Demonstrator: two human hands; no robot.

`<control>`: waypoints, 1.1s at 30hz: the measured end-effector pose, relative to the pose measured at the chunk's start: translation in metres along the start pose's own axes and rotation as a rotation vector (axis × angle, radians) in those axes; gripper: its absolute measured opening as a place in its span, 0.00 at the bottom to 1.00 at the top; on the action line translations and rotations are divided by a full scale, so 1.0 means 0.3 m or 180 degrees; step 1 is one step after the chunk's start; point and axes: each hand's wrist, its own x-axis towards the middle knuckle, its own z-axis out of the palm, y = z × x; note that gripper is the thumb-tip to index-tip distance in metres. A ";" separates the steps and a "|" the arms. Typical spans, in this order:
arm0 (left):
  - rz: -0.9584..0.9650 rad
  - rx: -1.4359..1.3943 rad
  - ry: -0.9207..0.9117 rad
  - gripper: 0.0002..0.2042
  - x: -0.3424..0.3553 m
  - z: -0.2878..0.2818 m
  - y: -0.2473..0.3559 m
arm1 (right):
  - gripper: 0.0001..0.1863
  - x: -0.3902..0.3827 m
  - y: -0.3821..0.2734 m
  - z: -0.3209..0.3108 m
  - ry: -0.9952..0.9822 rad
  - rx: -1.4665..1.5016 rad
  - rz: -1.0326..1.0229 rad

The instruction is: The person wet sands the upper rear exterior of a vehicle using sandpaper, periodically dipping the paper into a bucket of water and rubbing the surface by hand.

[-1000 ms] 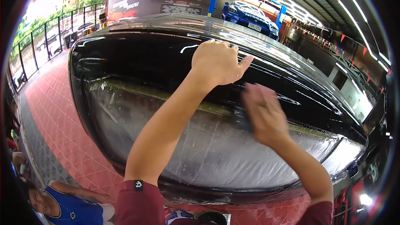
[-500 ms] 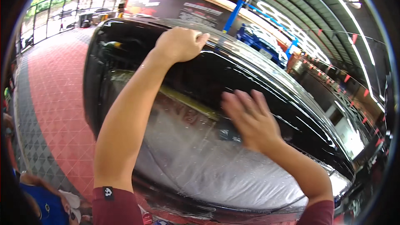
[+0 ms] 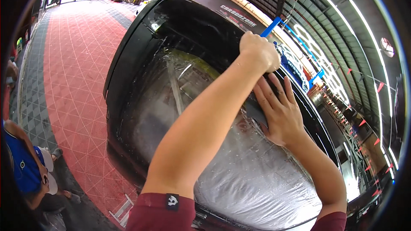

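Observation:
Before me is a black car [image 3: 132, 38], with a large wet pane of glass [image 3: 252, 179] that has droplets on it and shows a crinkled silvery surface. My left hand [image 3: 259, 53] is closed in a fist at the pane's far upper edge, the arm stretched across the glass. Whatever its fingers hold is hidden. Just below and to the right, my right hand [image 3: 280, 113] lies flat against the dark upper part of the pane, fingers spread. A pale straight strip [image 3: 174, 87] shows through the glass left of my left forearm.
Red and grey floor tiles [image 3: 81, 81] stretch along the left. A person in a blue top [image 3: 23, 162] is at the lower left, near a light-coloured metal frame [image 3: 124, 209] on the floor. Beyond the car stand a blue lift post [image 3: 270, 26] and a blue car [image 3: 295, 68].
My view has shifted along the car. My left hand has moved right along the upper edge, still closed. My right hand, blurred before, now lies flat close beside it.

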 end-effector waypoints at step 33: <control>0.0038 0.0361 0.0066 0.22 -0.001 0.099 0.038 | 0.43 -0.439 0.092 0.030 -0.1278 -0.1977 0.0202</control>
